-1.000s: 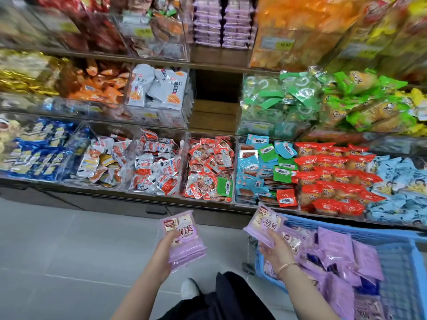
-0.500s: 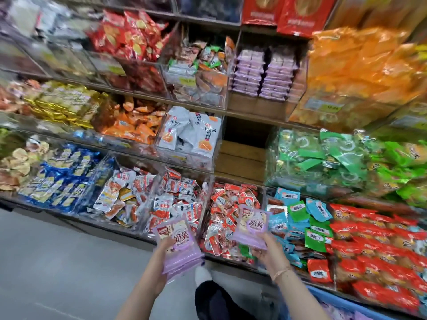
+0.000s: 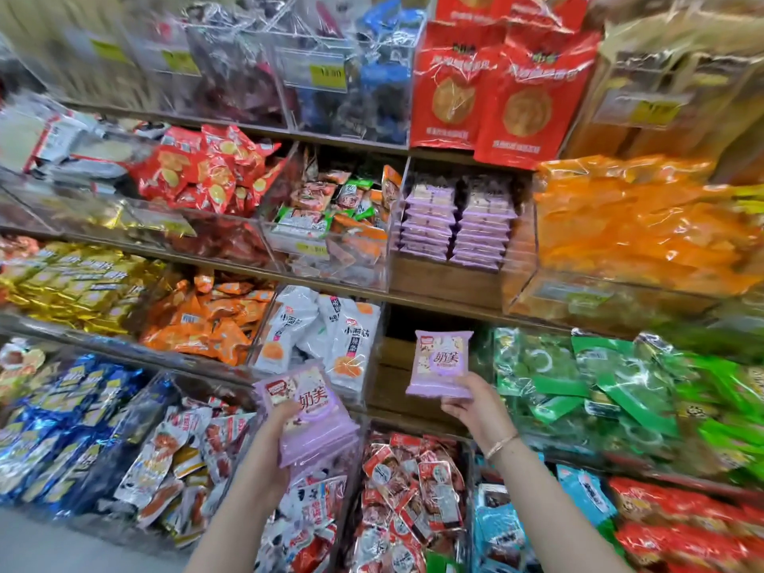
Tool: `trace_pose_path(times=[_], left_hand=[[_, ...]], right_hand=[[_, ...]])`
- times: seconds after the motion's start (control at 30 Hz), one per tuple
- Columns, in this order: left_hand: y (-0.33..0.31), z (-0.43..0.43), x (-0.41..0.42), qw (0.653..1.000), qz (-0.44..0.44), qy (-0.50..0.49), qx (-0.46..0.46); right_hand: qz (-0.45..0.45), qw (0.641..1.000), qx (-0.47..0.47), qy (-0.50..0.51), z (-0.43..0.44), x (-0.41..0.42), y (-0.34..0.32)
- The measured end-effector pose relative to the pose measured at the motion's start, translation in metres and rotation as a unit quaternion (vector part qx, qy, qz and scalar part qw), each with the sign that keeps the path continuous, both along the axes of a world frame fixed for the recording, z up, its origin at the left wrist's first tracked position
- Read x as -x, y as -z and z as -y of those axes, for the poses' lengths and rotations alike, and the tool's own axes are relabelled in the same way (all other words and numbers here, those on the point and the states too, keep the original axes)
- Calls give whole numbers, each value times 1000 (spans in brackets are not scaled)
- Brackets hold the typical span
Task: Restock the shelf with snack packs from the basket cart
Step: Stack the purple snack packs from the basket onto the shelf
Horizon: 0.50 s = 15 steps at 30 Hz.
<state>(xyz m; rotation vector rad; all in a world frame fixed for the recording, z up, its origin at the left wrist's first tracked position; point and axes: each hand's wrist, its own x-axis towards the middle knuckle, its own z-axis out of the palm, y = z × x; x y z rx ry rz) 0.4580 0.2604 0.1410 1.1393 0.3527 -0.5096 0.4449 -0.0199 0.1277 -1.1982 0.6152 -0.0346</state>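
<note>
My left hand (image 3: 276, 423) grips a stack of purple snack packs (image 3: 308, 415) from underneath, low in the middle of the view. My right hand (image 3: 471, 403) holds a single purple snack pack (image 3: 441, 362) upright by its lower edge, in front of an empty wooden shelf gap (image 3: 397, 366). Two neat stacks of the same purple packs (image 3: 454, 225) sit in a clear bin one shelf higher, above my right hand. The basket cart is out of view.
Shelves of clear bins surround the hands: white packs (image 3: 318, 337) left of the gap, green packs (image 3: 578, 378) right of it, orange bags (image 3: 632, 225) and tall red bags (image 3: 496, 88) above, red-and-white packs (image 3: 405, 481) below.
The view tilted up from the cart and floor to the upper shelves. Both hands rose with their purple packs; the right hand lifted its single pack from the cart to the empty shelf gap.
</note>
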Motion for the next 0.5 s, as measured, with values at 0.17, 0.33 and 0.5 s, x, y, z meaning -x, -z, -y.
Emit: trace_pose_path(times=[0.17, 0.33, 0.5], left_hand=[[-22, 8, -50, 1000, 6, 13, -14], [-31, 10, -89, 999, 3, 45, -2], [-31, 8, -116, 998, 4, 57, 0]], right_hand=[[67, 997, 2, 25, 17, -76, -53], [124, 992, 8, 35, 32, -152, -112], [97, 991, 68, 65, 43, -218, -143]])
